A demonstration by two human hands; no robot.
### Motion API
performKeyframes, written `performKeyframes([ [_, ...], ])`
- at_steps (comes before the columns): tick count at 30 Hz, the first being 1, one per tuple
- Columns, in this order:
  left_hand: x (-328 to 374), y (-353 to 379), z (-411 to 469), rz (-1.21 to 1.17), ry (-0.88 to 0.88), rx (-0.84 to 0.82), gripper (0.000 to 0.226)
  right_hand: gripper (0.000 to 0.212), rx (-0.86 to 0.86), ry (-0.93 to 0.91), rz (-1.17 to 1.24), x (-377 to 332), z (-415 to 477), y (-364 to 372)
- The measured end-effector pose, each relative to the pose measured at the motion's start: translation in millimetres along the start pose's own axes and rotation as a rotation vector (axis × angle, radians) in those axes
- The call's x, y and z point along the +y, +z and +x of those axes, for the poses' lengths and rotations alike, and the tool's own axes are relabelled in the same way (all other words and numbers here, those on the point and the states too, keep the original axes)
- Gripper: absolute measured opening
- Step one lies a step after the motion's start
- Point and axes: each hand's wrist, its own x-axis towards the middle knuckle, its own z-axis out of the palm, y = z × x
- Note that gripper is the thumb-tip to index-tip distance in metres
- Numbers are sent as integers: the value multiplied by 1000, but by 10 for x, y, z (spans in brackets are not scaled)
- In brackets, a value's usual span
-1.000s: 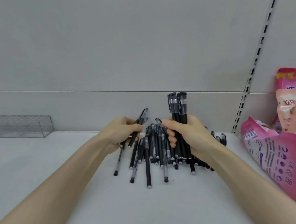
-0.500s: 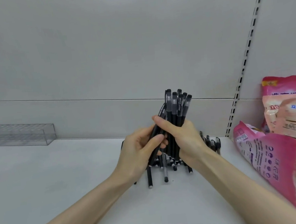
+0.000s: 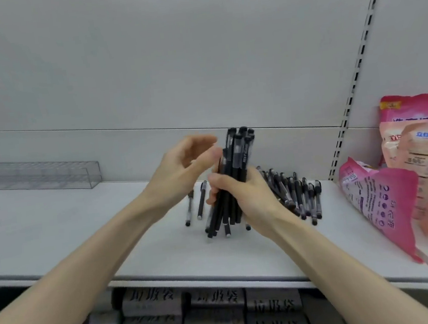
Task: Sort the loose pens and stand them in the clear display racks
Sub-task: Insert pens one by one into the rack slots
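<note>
Our bunch of black pens stands almost upright over the white shelf, caps up, and its low ends fan out unevenly. To do this step well, we think we should tap those low ends on the shelf so they line up, and squeeze just hard enough that none slip out. Our right hand is wrapped tight round the middle of the bunch. Our left hand is loosely bent and holds nothing; its thumb is right by the bunch, too blurry to tell if it touches. More loose pens lie behind on the shelf. The clear display rack sits well apart, far left.
</note>
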Motion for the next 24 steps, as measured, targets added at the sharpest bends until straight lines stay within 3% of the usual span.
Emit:
performKeyframes([
  [4, 102, 40, 5, 1, -46, -139, 40, 5, -112, 51, -59, 168, -68, 156],
  [8, 57, 61, -41, -7, -73, -102, 39, 13, -170, 115, -95, 223, -99, 181],
  [13, 117, -144, -75, -78, -29, -2, 14, 14, -248, 78, -89, 123, -1, 410],
  [19, 111, -913, -217, -117, -30, 222, 10, 11, -329, -15, 0, 47, 186, 1179],
  [24, 0, -1874, -578, -112, -51, 265, 8, 15, -499, 15, 62, 114, 338, 2145],
])
